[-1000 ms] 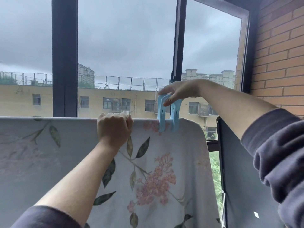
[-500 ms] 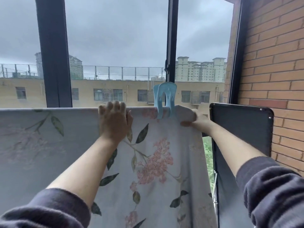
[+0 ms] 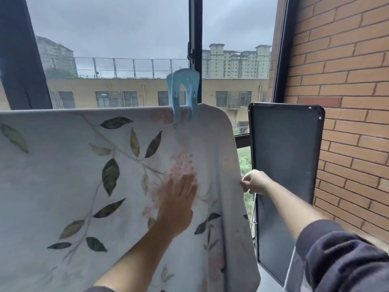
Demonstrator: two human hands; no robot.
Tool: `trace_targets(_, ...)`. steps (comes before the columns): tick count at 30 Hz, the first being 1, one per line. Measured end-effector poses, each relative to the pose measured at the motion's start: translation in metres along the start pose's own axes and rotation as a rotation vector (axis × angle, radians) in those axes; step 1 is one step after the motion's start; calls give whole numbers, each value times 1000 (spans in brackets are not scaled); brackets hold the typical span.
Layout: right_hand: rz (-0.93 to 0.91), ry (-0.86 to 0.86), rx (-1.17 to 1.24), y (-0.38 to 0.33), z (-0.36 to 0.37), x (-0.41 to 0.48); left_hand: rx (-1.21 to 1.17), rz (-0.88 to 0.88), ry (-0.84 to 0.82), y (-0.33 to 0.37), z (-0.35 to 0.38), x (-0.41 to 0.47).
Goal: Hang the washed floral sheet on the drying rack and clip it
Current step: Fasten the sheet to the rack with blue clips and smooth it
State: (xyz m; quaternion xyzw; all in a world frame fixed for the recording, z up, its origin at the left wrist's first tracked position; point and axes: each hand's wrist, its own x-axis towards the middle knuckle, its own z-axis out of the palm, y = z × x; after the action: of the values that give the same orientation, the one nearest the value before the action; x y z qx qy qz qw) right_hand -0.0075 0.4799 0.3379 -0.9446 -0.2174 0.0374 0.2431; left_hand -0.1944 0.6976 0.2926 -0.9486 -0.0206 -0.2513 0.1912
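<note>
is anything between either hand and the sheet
Nothing visible does: the left hand lies flat on the sheet, the right hand pinches its right edge, below the clip.

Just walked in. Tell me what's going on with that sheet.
A person is hanging a floral sheet. It is draped over the rack, which the cloth hides, and a blue clip already pins its top edge near the right end. The left hand lies flat on the cloth, over the pink flowers. The right hand pinches the sheet's right edge lower down.
</note>
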Motion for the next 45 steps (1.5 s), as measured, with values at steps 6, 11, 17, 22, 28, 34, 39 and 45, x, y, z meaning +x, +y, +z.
trace_targets(6,-143,-387,-131,13,4,14,-58,-111,-181,38,17,29)
trace_targets(11,-230,-385,-452,28,25,33,-102,-277,-382,60,21,41)
trace_targets(17,-78,-41,-348,37,-32,89,-41,-403,-451,60,25,46)
trace_targets(22,-120,-132,308,14,28,95,-89,-453,-508,65,36,43)
trace_targets(28,-161,-712,10,46,71,92,-188,-464,-698,66,48,35)
trace_targets(34,-139,-518,57,50,103,90,-246,-440,-764,78,61,39)
trace_targets(39,21,-25,665,50,102,101,-311,-474,-766,79,64,34)
trace_targets(45,54,-663,854,50,132,81,-404,-459,-812,90,63,11)
